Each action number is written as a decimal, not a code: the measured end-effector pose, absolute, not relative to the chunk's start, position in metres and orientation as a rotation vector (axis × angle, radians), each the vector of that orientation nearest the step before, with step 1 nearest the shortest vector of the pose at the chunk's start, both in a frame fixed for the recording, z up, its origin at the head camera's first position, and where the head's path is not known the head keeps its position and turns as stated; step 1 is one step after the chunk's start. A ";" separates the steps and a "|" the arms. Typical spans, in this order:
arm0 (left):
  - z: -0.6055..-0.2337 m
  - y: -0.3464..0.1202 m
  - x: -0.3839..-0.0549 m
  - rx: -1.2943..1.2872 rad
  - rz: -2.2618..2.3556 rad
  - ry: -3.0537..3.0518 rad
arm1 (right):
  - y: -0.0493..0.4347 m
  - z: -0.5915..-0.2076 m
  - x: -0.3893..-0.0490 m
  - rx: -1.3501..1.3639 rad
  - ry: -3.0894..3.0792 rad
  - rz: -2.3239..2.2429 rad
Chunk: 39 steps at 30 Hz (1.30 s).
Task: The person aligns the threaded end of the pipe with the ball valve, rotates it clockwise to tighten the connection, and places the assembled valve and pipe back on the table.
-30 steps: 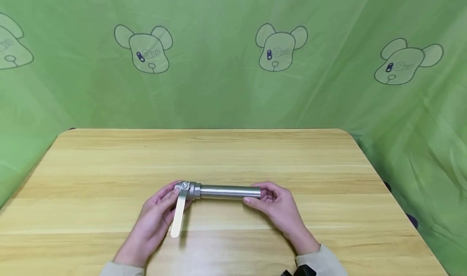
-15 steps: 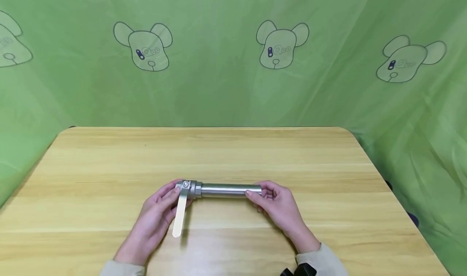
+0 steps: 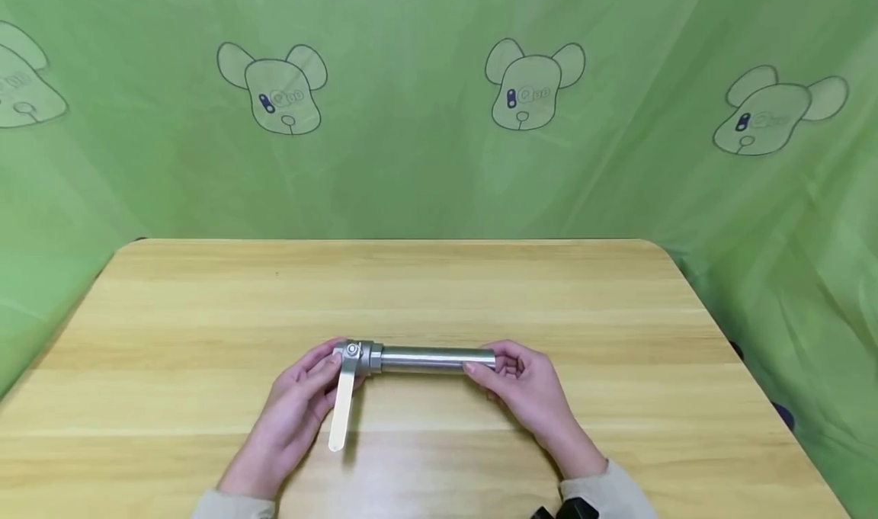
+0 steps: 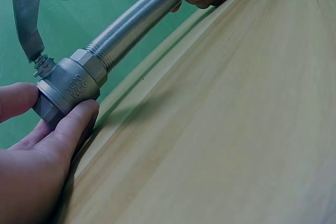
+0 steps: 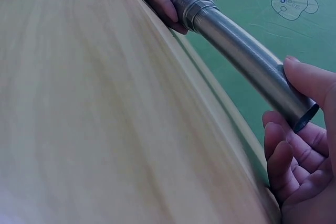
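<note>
A steel ball valve (image 4: 73, 85) with "1000 WOG" cast on its body joins one end of a straight metal pipe (image 3: 432, 359). Threads show on the pipe where it enters the valve's hex end. My left hand (image 3: 291, 408) grips the valve body between thumb and fingers. The valve's flat lever handle (image 3: 341, 412) points toward me in the head view. At the pipe's other, hollow end, my right hand (image 3: 531, 393) holds the tube, thumb on top and fingers beneath. In the left wrist view, valve and pipe are above the tabletop, with a shadow below.
A wood-grain table (image 3: 439, 290) with rounded far corners spreads under both hands. Behind it and along the sides hangs a green cloth (image 3: 405, 168) printed with bear-head outlines. A black device (image 3: 576, 508) sits at the right sleeve.
My right thumb has shifted up from the pipe's near side onto it, and more right fingers show below. The left hand keeps its grip on the valve.
</note>
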<state>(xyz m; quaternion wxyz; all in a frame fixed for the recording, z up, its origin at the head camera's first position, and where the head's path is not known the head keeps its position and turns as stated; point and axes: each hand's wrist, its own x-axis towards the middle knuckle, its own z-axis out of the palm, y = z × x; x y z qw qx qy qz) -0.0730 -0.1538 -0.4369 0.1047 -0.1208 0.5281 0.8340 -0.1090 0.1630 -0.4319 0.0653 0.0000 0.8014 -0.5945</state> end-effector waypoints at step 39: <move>-0.438 -0.154 -0.074 -0.363 2.467 1.553 | 0.163 -0.433 -0.109 -0.023 2.427 -1.849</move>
